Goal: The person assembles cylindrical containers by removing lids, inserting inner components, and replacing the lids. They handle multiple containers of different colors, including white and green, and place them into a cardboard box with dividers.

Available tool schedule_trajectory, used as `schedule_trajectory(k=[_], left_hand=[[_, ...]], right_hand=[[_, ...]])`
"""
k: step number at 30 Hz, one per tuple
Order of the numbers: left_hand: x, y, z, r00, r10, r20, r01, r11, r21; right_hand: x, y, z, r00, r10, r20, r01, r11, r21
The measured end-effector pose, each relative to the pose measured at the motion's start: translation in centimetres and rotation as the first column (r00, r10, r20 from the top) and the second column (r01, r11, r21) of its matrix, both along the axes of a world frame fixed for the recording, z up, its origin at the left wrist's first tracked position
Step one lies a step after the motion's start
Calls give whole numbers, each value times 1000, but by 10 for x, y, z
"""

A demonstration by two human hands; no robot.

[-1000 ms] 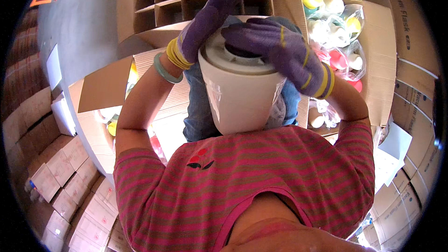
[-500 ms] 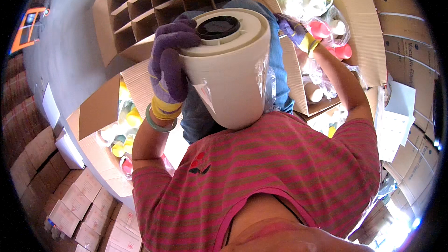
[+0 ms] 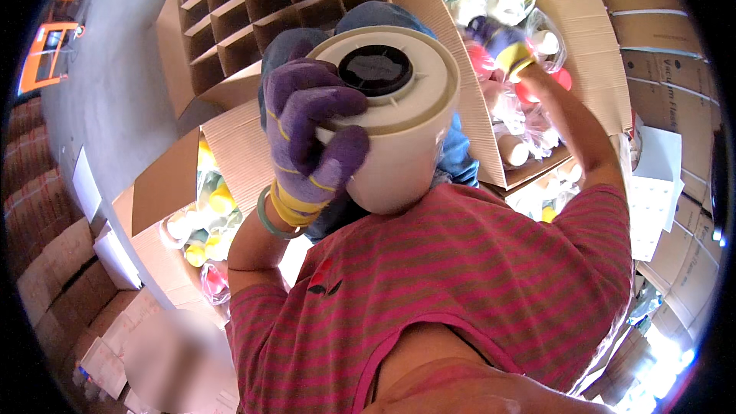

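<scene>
On the far left I see stacked brown cartons along the floor, and beside them an open cardboard box with bagged yellow and white pieces inside it. Above that stands a divided cardboard crate, its cells mostly hollow, with a couple of round caps showing in the top row.

Moving inward, my left hand wears a purple glove with a yellow cuff, and a green bangle sits on the wrist. The fingers curl over the rim and the thumb presses the side, so this hand is clamped on the white cylindrical container. The container is raised close in front of my chest, tilted so its top faces the camera, showing a black round cap set in the middle of the cream lid.

To the right, my right hand, gloved the same, reaches out over the open box of bagged colourful pieces. I cannot tell whether it grips anything there. Further right are more cartons and white sheets.
</scene>
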State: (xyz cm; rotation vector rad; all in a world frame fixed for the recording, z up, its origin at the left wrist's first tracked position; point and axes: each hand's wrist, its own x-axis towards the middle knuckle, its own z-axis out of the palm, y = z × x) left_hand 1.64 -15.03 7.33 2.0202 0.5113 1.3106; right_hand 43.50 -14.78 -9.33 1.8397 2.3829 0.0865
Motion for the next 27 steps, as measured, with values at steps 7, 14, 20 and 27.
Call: schedule_trajectory(k=[7,14,20,27], left_hand=[[26,-13,17,995,-44,-86,50,997,67],[25,-5,16,973,-224,-60,230,963,138],[20,-11,17,973,-221,-74,227,969,97],[25,-16,14,966,-240,-102,248,965,83]], right_hand=[[-97,36,229,265,704,-658,-671,626,399],[-124,29,265,176,953,-249,-876,266,401],[-134,33,256,86,953,-290,-903,197,383],[-178,13,304,701,713,19,-632,633,-448]])
